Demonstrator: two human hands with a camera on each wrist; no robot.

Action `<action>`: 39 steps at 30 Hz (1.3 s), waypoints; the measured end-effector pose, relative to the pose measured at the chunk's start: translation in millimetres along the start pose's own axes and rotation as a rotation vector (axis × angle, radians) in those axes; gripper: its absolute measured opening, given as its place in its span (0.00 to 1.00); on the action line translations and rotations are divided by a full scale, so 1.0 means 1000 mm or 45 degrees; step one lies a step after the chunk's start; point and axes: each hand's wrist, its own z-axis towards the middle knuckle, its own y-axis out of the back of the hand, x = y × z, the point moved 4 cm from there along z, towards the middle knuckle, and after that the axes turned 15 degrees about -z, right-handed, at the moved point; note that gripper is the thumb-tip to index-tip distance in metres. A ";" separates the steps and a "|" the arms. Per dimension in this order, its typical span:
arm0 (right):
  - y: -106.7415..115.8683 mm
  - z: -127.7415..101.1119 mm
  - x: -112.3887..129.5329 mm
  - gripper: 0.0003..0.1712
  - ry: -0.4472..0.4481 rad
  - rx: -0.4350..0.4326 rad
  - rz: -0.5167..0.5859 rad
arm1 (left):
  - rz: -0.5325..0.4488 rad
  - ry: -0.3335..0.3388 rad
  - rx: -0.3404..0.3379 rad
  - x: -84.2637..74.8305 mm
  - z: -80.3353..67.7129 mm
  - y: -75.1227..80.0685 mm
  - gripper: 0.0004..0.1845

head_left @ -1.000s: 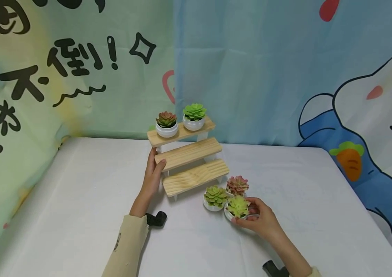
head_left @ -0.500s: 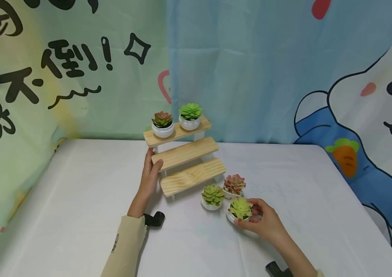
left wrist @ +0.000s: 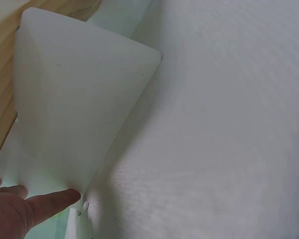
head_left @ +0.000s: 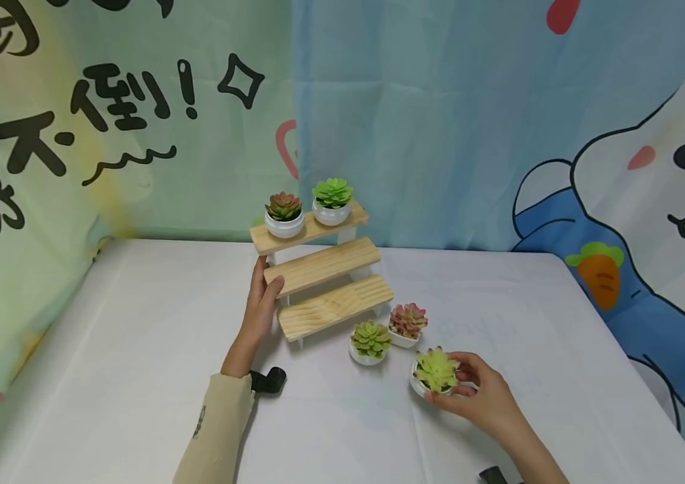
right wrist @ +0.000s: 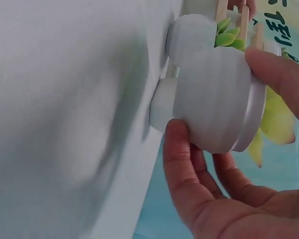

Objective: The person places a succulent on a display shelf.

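In the head view a three-tier wooden display stand (head_left: 335, 309) with white side supports stands slanted on the table. My left hand (head_left: 259, 316) holds its left side, thumb at the middle shelf's end; in the left wrist view fingertips (left wrist: 70, 195) touch the white side panel (left wrist: 84, 84). My right hand (head_left: 487, 396) grips a yellow-green potted succulent (head_left: 435, 370), thumb and fingers around its round white pot (right wrist: 214, 99). The right wrist view shows that pot held close over the cloth. Left of it are a green potted succulent (head_left: 370, 341) and a pinkish-red one (head_left: 407, 323).
On the stand's top shelf sit a reddish-green potted succulent (head_left: 284, 215) and a bright green one (head_left: 332, 200). A white cloth (head_left: 154, 376) covers the table. Printed curtains (head_left: 427, 128) hang behind its back edge.
My right hand has moved right with the yellow-green succulent, away from the other two beside the stand. My left hand has stayed on the stand; the head view has shifted slightly.
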 end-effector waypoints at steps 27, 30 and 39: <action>0.012 0.006 0.055 0.43 0.298 -0.068 0.020 | 0.024 -0.012 -0.005 0.003 0.002 0.004 0.35; 0.013 0.010 0.067 0.42 0.342 -0.080 0.056 | 0.027 -0.011 -0.013 0.002 0.002 0.004 0.35; 0.008 0.025 0.098 0.40 0.426 -0.072 0.089 | 0.020 -0.034 0.007 0.001 0.005 0.004 0.36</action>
